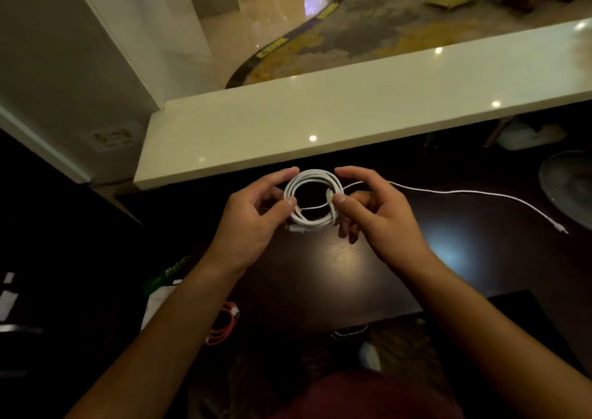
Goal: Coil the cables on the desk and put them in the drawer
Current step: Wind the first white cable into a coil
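Now both hands hold the white cable coil (312,198) above the dark desk (352,268): left hand (256,217) pinching its left side, right hand (374,207) pinching its right. Loose tail (480,194) trails rightward from the right hand across the desk.

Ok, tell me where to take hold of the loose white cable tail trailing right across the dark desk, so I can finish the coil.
Judging by its pose, pinch the loose white cable tail just behind its end plug, coming from above. It lies flat on the dark wooden desk, clear of both hands. The left hand and right hand hold the white coil.
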A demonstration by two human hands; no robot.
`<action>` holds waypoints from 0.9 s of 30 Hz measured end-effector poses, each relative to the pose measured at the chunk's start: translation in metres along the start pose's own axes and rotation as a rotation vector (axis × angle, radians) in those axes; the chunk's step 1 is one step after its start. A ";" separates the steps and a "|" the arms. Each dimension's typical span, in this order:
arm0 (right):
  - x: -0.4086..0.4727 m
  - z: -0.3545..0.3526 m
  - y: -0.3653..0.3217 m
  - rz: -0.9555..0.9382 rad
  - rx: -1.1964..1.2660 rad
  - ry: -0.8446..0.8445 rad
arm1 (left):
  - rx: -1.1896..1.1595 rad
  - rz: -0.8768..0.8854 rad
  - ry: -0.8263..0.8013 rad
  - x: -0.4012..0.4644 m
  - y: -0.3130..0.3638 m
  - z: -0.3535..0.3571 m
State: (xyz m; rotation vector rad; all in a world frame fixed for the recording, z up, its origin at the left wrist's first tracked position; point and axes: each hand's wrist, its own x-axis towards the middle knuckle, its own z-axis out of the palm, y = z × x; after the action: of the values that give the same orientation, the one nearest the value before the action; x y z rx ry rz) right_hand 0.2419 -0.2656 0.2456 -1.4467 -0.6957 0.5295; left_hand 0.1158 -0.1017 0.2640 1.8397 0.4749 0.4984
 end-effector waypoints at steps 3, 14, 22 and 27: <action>-0.018 0.037 -0.008 -0.009 0.000 0.024 | 0.000 0.032 -0.022 -0.021 -0.004 -0.034; -0.079 0.148 0.016 0.103 -0.081 -0.083 | -0.093 -0.122 0.011 -0.114 -0.074 -0.117; -0.066 0.208 0.084 0.290 -0.119 -0.239 | -0.087 -0.356 0.114 -0.148 -0.152 -0.145; -0.055 0.229 0.137 0.426 -0.189 -0.374 | -0.049 -0.532 0.158 -0.159 -0.206 -0.146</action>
State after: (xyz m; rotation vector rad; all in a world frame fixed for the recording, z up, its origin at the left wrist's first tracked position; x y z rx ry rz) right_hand 0.0521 -0.1329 0.1011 -1.7044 -0.7446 1.1096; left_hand -0.1130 -0.0129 0.0942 1.5490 1.0138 0.2862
